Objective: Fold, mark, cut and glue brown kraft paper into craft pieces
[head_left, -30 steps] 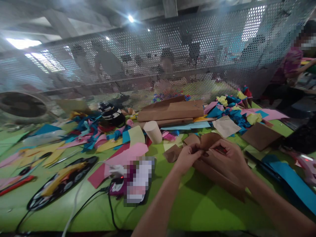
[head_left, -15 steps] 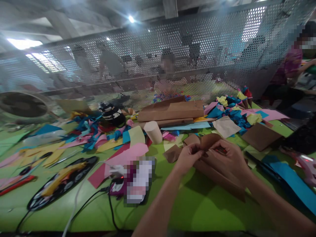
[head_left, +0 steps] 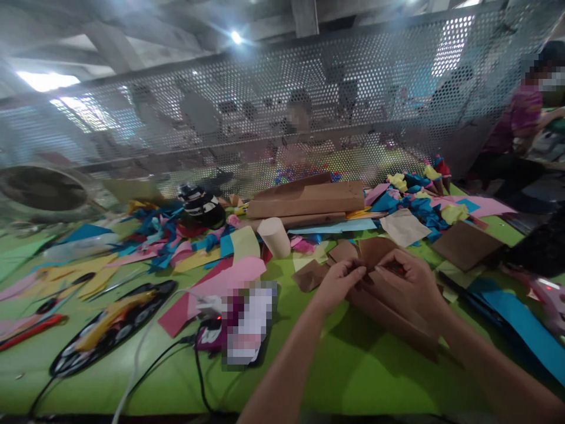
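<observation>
Both hands work on a folded sheet of brown paper [head_left: 388,303] just above the green table. My left hand [head_left: 338,282] pinches its left end between thumb and fingers. My right hand [head_left: 410,282] is closed at the upper edge, fingertips together on the paper; part of the sheet passes behind this hand. Something small and dark with a red spot shows by the right fingers, too small to name. Crumpled brown scraps [head_left: 309,275] lie to the left of my left hand, and a pale cylinder [head_left: 274,237] stands beyond them.
Folded brown paper [head_left: 306,200] lies along the perforated metal screen [head_left: 247,118]. A phone [head_left: 251,324] with cables and a black oval tray [head_left: 59,362] are at left. Blue paper [head_left: 525,330] lies at right. Coloured scraps cover the far side; a seated person [head_left: 518,121] is at right.
My right fingertips have shifted slightly along the upper edge of the brown paper, opening a small gap from the left hand. The left hand stays pinched on it.
</observation>
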### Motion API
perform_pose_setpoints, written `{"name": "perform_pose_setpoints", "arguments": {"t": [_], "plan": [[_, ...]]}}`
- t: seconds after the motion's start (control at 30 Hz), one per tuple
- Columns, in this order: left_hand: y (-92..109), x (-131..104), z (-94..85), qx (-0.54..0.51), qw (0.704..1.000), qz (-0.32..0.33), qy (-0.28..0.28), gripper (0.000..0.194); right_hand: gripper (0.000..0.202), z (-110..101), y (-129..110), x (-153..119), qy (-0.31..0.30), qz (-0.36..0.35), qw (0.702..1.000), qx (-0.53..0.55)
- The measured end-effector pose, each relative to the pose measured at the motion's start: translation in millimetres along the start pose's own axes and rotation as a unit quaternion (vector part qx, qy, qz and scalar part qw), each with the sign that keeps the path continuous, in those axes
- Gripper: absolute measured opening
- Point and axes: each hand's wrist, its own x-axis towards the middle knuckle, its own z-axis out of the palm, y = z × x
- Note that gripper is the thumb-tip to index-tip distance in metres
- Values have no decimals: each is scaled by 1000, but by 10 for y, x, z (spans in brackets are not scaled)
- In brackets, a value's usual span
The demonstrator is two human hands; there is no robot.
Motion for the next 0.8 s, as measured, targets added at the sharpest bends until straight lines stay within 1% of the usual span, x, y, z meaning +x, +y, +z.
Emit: {"name": "perform_pose_setpoints", "arguments": {"t": [0.13,0.3,0.5,0.67,0.8], "plan": [[-24,-2,6,30,1000,2,-5,37,12,3,0,1,-12,-14,1000,7],[-95,9,0,-52,997,-42,-27,38,10,4,-11,-9,-19,-16,999,28],[-114,11,19,-134,989,-62,-16,42,7,-21,-44,-24,-28,-21,999,25],[-84,7,32,-128,989,-75,-15,41,7,-40,-71,-22,-40,-21,999,10],[-74,0,28,-125,989,-80,-5,39,8,-41,-66,-16,-41,-41,998,-14]]}}
